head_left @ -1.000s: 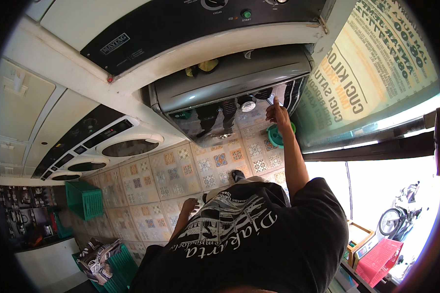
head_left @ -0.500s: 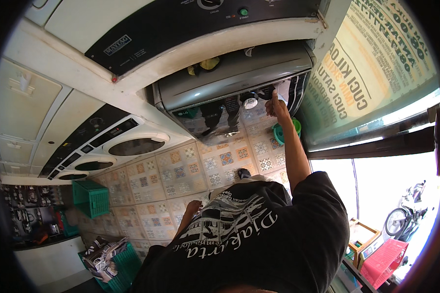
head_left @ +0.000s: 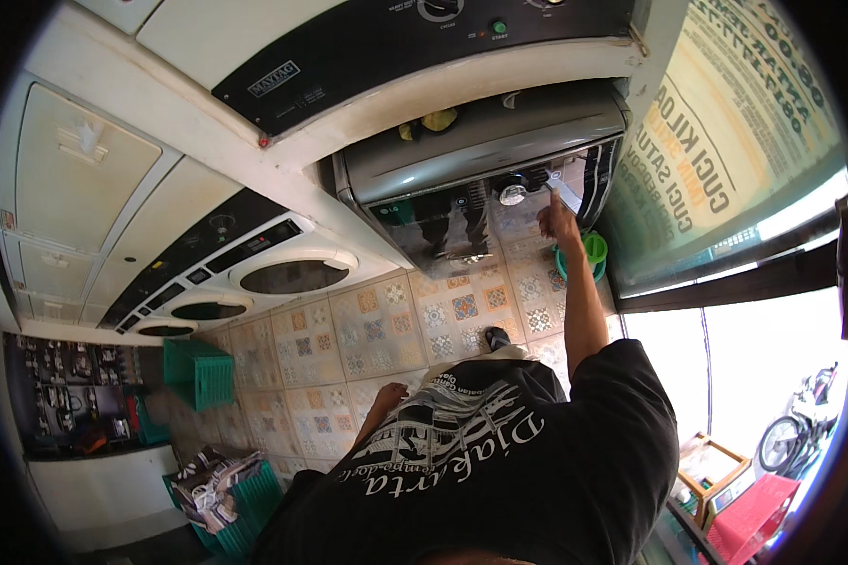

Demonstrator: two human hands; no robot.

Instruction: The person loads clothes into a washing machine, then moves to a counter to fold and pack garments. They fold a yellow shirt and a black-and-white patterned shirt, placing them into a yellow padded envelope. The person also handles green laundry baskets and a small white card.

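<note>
My right hand is raised in front of a dark grey washing machine. Its index finger stretches up toward the glossy control panel, and the other fingers are partly curled with nothing in them. The fingertip is just right of a round silver knob; whether it touches the panel I cannot tell. Low at my side hangs my left hand, empty, its fingers loosely apart and partly out of sight.
A green bucket stands on the tiled floor behind my right wrist. White front-loading machines line the left wall. Green baskets sit at the left, one holding cloth. A large window borders the right side.
My right fingertip has dropped slightly relative to the knob, uncovering part of the panel. The whole view has shifted, moving the machines rightward in it. My left hand still hangs low.
</note>
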